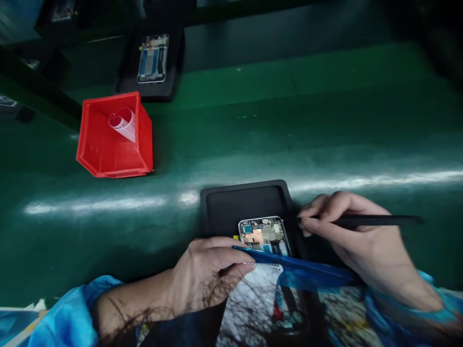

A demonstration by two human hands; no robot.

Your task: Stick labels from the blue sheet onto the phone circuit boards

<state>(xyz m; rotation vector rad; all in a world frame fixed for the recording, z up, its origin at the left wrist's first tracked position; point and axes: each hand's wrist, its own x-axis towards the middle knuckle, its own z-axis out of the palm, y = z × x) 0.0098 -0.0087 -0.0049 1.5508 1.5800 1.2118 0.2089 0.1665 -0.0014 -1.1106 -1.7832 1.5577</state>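
An opened phone (pixel 264 233) with its circuit board bare lies in a black tray (pixel 246 200) in front of me. My left hand (pixel 213 270) is at the phone's left side, thumb and fingers pinching a pale sheet (pixel 253 299) with a row of small dots along its upper edge. My right hand (pixel 347 231) grips a slim black tool (pixel 376 220), which looks like tweezers. The tool's dark tip points left toward the phone's upper right corner; whether it touches cannot be seen. A blue glossy strip (pixel 307 267) and blurred dark strands cover the phone's lower part.
A red bin (pixel 115 156) on the green table (pixel 253 130) holds a rolled white perforated sheet (pixel 125 124). Behind it, another opened phone (pixel 154 58) lies in a black tray (pixel 175 82). A dark bar (pixel 39 89) crosses at the left.
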